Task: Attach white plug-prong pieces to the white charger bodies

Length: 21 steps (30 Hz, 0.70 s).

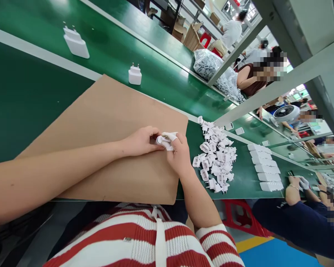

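Observation:
My left hand (140,141) and my right hand (179,154) meet over a brown cardboard sheet (114,111). Both pinch one small white plug part (161,141) between their fingertips. White finger cots cover some fingers of my right hand. Just to the right of my hands, a pile of several loose white plug parts (215,157) lies on the green belt.
Two finished white chargers (76,42) (135,74) stand on the green conveyor (30,92) beyond the cardboard. A row of white blocks (264,167) lies right of the pile. Another worker's gloved hand (302,182) rests nearby. Bagged parts (208,63) and seated people are farther along.

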Tool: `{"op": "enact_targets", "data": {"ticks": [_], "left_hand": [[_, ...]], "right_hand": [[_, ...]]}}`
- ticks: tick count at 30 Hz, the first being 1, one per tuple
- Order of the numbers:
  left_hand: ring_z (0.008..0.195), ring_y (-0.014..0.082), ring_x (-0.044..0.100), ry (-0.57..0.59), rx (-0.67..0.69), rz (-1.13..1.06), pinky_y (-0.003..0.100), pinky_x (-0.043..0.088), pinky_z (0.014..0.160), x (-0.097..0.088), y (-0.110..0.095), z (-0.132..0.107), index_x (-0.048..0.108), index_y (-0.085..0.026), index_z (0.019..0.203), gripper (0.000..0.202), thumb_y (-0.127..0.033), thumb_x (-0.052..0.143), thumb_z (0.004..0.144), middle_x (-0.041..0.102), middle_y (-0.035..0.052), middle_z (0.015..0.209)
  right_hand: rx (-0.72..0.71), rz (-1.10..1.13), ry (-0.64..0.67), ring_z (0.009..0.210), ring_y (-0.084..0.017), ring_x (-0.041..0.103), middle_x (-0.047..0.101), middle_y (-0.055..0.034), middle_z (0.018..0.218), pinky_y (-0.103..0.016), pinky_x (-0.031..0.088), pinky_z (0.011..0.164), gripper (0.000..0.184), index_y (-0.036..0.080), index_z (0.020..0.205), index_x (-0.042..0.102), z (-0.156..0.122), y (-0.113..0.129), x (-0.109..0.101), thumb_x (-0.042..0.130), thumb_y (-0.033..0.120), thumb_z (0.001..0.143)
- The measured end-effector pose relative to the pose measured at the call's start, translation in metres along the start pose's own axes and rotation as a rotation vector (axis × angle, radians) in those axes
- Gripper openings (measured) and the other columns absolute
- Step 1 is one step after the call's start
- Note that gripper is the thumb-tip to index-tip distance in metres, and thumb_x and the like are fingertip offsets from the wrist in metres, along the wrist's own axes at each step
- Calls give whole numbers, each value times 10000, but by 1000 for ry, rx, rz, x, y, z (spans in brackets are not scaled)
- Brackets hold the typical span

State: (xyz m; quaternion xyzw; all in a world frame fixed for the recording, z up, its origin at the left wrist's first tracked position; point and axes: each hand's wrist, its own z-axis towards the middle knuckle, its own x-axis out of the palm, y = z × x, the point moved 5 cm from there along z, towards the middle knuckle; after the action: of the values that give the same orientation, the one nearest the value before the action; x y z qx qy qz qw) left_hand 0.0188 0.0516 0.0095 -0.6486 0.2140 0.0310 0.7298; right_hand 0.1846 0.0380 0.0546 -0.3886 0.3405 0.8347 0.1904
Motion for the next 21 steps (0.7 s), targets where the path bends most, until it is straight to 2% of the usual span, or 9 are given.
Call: {"op": "enact_targets", "data": {"ticks": [5,10,13,16,21], "left_hand": [[865,248,639,-5,-3,-3,351,488,767,0,1,2,698,-196,893,482,-653,752,748,691,41,903],[846,245,636,-25,-8,-7,347,488,751,-1,0,2,697,-196,889,482,-644,759,721,694,44,899],[833,237,627,-17,4,-2,334,473,731,-1,-1,2,677,-197,852,444,-618,754,733,689,36,875],[828,235,623,-22,19,6,333,466,728,-1,-3,1,658,-197,825,427,-603,750,729,676,29,847],[812,241,611,-31,12,18,341,447,713,-1,-6,-1,634,-201,777,422,-613,712,732,662,32,803]], "right_hand": [[-44,-54,23,972,-257,603,695,-98,1034,-391,514,857,319,202,1173,713,6,2,-1,515,105,943],[-8,-82,-31,999,-259,612,705,-102,1064,-397,498,895,338,203,1237,690,5,4,-5,521,129,954],[-31,-132,2,970,-254,608,700,-88,1009,-391,482,897,318,201,1150,710,6,7,-4,522,95,918],[-44,-203,29,973,-248,599,698,-73,990,-399,455,955,362,206,1143,719,8,11,-2,524,59,876],[32,-277,85,986,-248,598,715,-66,1038,-393,440,968,362,232,1136,730,9,10,3,564,78,854]]}}
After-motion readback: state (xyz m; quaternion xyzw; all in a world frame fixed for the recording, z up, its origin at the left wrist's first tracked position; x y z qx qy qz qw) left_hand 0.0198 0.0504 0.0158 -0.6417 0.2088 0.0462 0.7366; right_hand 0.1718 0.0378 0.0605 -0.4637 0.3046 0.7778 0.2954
